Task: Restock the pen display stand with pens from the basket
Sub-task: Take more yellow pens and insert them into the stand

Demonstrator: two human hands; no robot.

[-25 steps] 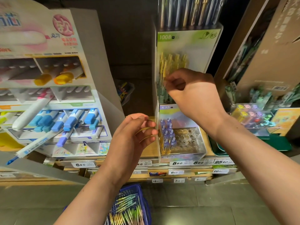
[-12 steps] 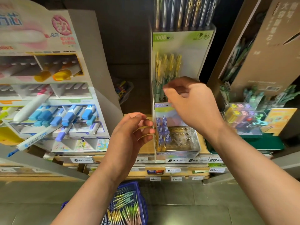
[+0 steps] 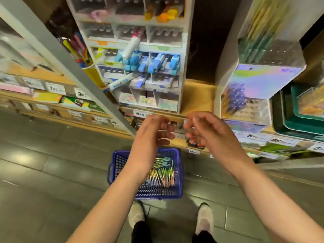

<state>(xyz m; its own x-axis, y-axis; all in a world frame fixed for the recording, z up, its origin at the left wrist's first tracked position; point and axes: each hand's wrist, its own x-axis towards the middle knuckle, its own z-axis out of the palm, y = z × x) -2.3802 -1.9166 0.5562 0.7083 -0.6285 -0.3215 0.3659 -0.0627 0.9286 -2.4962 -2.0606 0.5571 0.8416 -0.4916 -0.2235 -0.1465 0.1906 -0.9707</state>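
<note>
A blue plastic lattice basket (image 3: 121,165) is sitting on the grey tiled floor (image 3: 43,172), just ahead of two pale shoes (image 3: 136,214). Thin pens (image 3: 162,174) with green, yellow and pink barrels are lying bunched in its right half. Up right, the pen stand (image 3: 259,81) is showing an iridescent card front, a clear perforated tray and a cluster of purple pens (image 3: 235,97) at its left. On the wooden shelf (image 3: 198,97) to its left, a white tiered rack (image 3: 182,55) is holding blue-capped markers (image 3: 150,63).

Compared with half a second ago, the view is tipping down hard: the basket and shoes are now showing whole, and both hands are dropping away from the stand to the shelf edge.

The left hand (image 3: 150,135) and right hand (image 3: 210,132) are hovering close together above the basket, forearms angling inward, fingers loosely curled and facing each other. Blur is smearing the fingertips, so I cannot tell whether either is pinching anything.
</note>
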